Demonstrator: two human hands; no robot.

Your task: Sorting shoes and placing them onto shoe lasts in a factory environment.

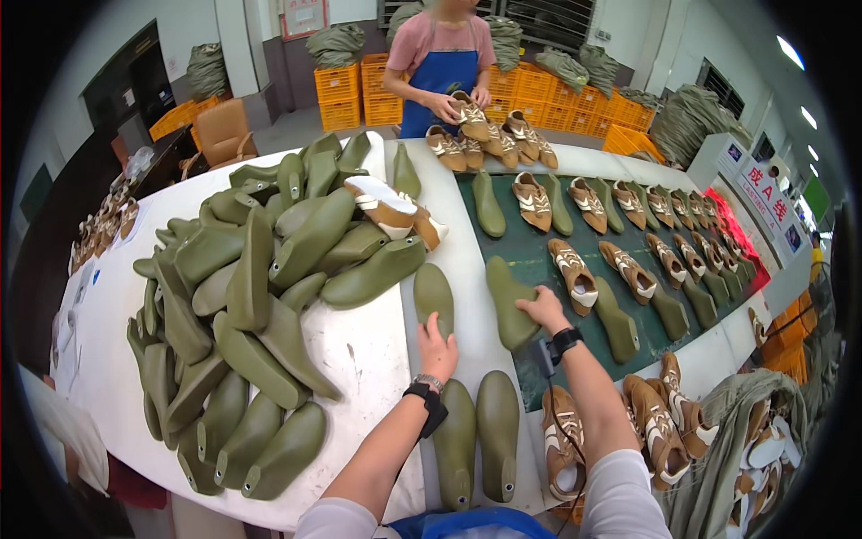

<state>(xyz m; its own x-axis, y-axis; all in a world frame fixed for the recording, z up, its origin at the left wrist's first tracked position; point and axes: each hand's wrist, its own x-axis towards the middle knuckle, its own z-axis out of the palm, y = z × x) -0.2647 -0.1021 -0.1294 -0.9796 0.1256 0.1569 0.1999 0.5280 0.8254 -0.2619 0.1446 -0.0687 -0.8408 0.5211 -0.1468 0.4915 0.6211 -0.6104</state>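
Observation:
My left hand (437, 352) is closed round the near end of an olive-green shoe last (435, 292), which lies on the white tabletop strip beside the green belt. With thumb and fingers my right hand (544, 311) grips another green shoe last (508, 296) at the left edge of the green belt (575, 346). Two more lasts, a left one (456, 440) and a right one (496, 431), lie side by side between my forearms. On the belt, brown-and-white sneakers alternate with lasts in two rows; the closest sneaker (573, 274) lies just right of my right hand.
A big heap of green lasts (242, 269) covers the white table to my left, with a pair of sneakers (384, 207) at its edge. More sneakers (660, 427) lie at the right beside grey-green cloth (718, 458). Across the table a person in a blue apron (440, 76) handles sneakers.

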